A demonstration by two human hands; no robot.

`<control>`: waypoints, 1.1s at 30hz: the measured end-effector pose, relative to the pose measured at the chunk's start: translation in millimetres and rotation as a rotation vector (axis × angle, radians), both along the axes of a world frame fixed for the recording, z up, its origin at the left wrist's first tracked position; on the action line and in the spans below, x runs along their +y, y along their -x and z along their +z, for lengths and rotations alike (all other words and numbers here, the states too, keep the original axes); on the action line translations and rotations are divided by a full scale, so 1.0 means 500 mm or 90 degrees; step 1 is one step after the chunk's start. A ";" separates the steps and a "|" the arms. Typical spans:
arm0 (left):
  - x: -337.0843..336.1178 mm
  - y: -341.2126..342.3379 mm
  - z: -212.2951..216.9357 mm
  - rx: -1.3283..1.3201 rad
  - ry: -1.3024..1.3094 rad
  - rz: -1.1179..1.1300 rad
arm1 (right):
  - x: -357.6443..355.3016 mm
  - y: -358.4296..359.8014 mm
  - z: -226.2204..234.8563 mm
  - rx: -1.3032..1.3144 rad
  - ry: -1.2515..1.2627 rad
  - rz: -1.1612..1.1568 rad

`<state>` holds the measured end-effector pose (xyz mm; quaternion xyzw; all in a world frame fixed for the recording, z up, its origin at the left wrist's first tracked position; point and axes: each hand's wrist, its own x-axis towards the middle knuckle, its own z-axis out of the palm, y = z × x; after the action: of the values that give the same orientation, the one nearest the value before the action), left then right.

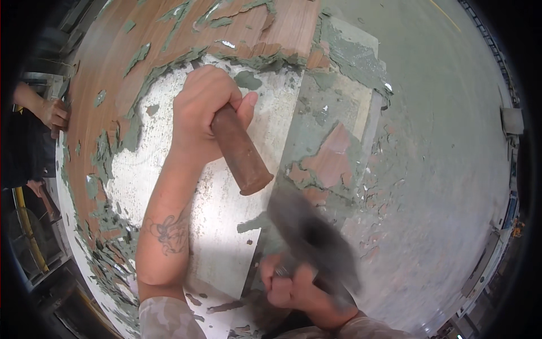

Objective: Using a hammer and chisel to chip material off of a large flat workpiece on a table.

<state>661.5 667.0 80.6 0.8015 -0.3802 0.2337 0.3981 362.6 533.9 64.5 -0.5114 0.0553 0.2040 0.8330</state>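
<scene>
Left hand [206, 110]: fist closed round the upper end of a rusty brown metal rod [240, 150], thumb lying along its right side. The rod slants down and to the right from the fist; its blunt flat end sits free, just above the blurred hammer head. Whether the far tip of the rod touches the surface under the fist cannot be told; the hand hides it. The forearm carries a dark line tattoo [169, 231] and ends in a camouflage sleeve [164, 319] at the lower edge.

Right hand [293, 288]: fingers wrapped tight round the handle of a hammer [313, 237], low in the picture. The hammer head is a grey smear, too blurred to show shape; it lies between this hand and the free end of the rod, near that end, contact not clear.

Surface [226, 214]: a broad panel, bare white in the middle, with patches of brown wood-grain covering [169, 34] remaining at the top and left. Flakes of grey-green coating [339, 51] cling round the bare area and along the right edge. Both hands are over the white part.

Floor [446, 113]: pale grey-green concrete to the right, scattered with small chips near the panel's edge.

Another person's hand [53, 116]: at the far left rim, resting on the edge of the panel, well apart from the rod and hammer.
</scene>
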 end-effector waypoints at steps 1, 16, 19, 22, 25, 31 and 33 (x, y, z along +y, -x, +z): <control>0.007 0.004 -0.005 -0.001 -0.008 0.004 | -0.036 0.001 -0.018 -0.001 -0.008 0.004; 0.017 -0.007 0.001 -0.012 0.006 -0.018 | -0.346 -0.326 0.164 -0.783 0.708 0.407; 0.012 -0.007 0.006 -0.013 0.002 -0.014 | -0.339 -0.376 0.158 -0.896 0.662 0.452; 0.012 -0.003 0.000 -0.013 0.015 -0.017 | -0.335 -0.419 0.138 -0.915 0.730 0.421; 0.003 -0.022 0.012 -0.031 -0.005 -0.019 | -0.323 -0.429 0.134 -0.949 0.727 0.347; 0.017 -0.022 -0.001 -0.016 -0.004 -0.009 | -0.327 -0.433 0.114 -0.882 0.776 0.392; 0.007 -0.016 0.001 -0.019 0.007 -0.023 | -0.343 -0.421 0.120 -0.958 0.616 0.397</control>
<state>669.6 670.6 81.3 0.7889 -0.3992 0.2402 0.4008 573.2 362.3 124.4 -0.7902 -0.5570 -0.0108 0.2553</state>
